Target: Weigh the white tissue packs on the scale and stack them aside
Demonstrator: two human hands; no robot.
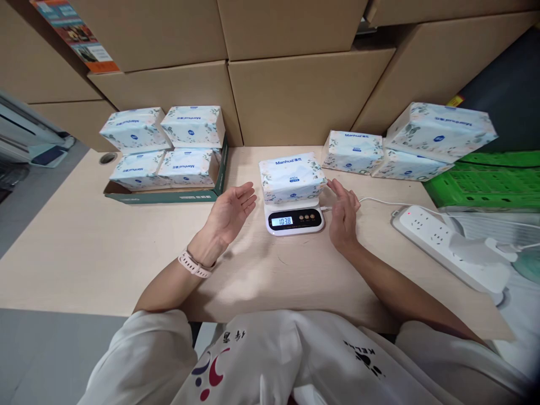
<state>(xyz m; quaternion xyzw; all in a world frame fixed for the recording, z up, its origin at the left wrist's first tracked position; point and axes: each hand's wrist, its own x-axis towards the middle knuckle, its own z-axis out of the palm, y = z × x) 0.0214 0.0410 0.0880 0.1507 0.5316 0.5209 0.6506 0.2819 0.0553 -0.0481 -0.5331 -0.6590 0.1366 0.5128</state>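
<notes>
A tissue pack [292, 179], pale blue with a floral print, rests on a white kitchen scale [294, 229] in the middle of the table. The lit scale display [282, 221] appears to read 103.8. Left of the pack is my left hand [232, 213], palm turned inward and fingers stretched out, apart from it and holding nothing. On the other side, my right hand [343, 216] has its fingers extended close to the pack's right edge. Whether those fingertips touch the pack I cannot tell.
Several tissue packs stand in and above a green open carton [169, 196] at left. More tissue packs [353, 152] are stacked at back right. A power strip [451, 247] with cables lies right, near a green plastic crate [485, 180]. Cardboard boxes [304, 95] wall the back.
</notes>
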